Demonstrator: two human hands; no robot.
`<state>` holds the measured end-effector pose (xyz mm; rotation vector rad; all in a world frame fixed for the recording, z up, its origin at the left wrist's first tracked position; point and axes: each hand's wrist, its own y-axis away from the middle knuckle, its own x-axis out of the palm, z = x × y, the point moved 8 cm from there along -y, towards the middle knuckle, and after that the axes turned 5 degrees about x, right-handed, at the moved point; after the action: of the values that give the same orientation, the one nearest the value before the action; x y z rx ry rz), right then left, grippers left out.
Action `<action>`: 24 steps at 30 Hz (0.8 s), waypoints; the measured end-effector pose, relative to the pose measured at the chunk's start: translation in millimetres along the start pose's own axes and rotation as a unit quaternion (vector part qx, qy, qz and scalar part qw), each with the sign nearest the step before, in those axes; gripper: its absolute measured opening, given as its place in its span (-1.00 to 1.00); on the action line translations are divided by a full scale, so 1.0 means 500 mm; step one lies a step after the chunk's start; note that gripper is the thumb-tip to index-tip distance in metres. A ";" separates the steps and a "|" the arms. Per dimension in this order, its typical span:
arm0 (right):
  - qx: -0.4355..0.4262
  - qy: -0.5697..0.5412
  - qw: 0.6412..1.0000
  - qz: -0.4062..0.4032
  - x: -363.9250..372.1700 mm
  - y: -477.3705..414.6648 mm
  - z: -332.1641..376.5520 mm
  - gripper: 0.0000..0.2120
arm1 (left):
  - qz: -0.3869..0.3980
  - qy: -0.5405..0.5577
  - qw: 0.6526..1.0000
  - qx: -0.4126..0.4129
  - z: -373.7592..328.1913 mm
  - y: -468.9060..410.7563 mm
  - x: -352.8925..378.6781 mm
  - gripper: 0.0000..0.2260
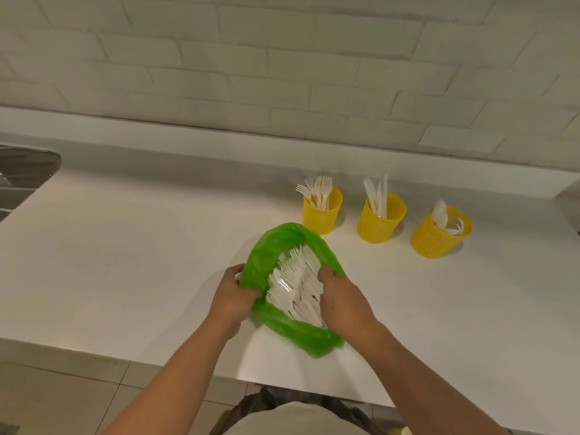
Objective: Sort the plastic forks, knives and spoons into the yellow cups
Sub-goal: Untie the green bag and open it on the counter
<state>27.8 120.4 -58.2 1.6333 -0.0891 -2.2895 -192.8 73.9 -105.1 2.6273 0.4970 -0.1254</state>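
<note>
The left hand [230, 291] grips the soft edge of a thin, crinkly green bag [292, 334] and holds it open. The right hand [340, 296] dips into the other side of the bag. Its fingers are hidden, so I cannot tell if it holds anything. Between the two hands lies a heap of white plastic forks, knives and spoons [295, 284], all mixed up inside the bag. Past the right hand, farther away, three yellow cups with little holes stand in a row on the smooth white table [141, 246]. The nearest cup [321, 215] holds forks [318, 186], the middle cup [379, 222] holds knives [376, 191], and the last cup [439, 235] holds spoons [441, 215]. Far off past the left hand is a shiny metal sink [22, 174]. Behind the table is a white brick wall [282, 58].
</note>
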 end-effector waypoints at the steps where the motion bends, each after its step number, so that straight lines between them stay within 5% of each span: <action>1: -0.018 -0.011 1.000 -0.005 -0.003 0.005 0.004 -0.61 | 0.001 0.026 1.000 0.001 -0.003 -0.005 0.002 -0.43; 5: -0.058 -0.023 0.998 -0.016 -0.012 0.010 0.013 -0.63 | -0.043 -0.117 0.987 0.098 -0.046 0.004 -0.021 -0.43; 8: -0.073 -0.043 0.996 -0.012 -0.014 -0.001 0.025 -0.69 | -0.115 -0.231 0.926 0.276 -0.126 0.064 -0.025 -0.50; 10: -0.069 -0.047 0.996 -0.009 -0.015 -0.014 0.031 -0.71 | -0.076 -0.235 0.909 0.336 -0.160 0.095 0.004 -0.67; 12: -0.056 -0.007 0.998 0.002 -0.008 -0.033 0.032 -0.70 | 0.049 -0.286 0.923 0.253 -0.140 0.084 0.051 -0.85; 15: -0.010 0.061 0.998 0.025 0.005 -0.047 0.030 -0.58 | 0.194 -0.438 0.870 0.119 -0.075 0.067 0.103 -0.64; 17: 0.014 0.066 0.997 0.023 0.006 -0.050 0.029 -0.47 | 0.174 -0.474 0.855 0.115 -0.071 0.056 0.111 -0.60; 20: 0.038 0.048 0.998 0.024 0.009 -0.057 0.024 -0.44 | 0.107 -0.497 0.851 0.134 -0.095 0.040 0.103 -0.81; 24: 0.031 0.035 0.998 0.041 0.017 -0.061 0.021 -0.55 | 0.077 -0.488 0.844 0.209 -0.113 0.031 0.109 -0.52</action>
<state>8.6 145.4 -69.8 1.7055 -0.2107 -2.1869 -135.9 104.5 -57.5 2.5211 -0.1263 -1.5624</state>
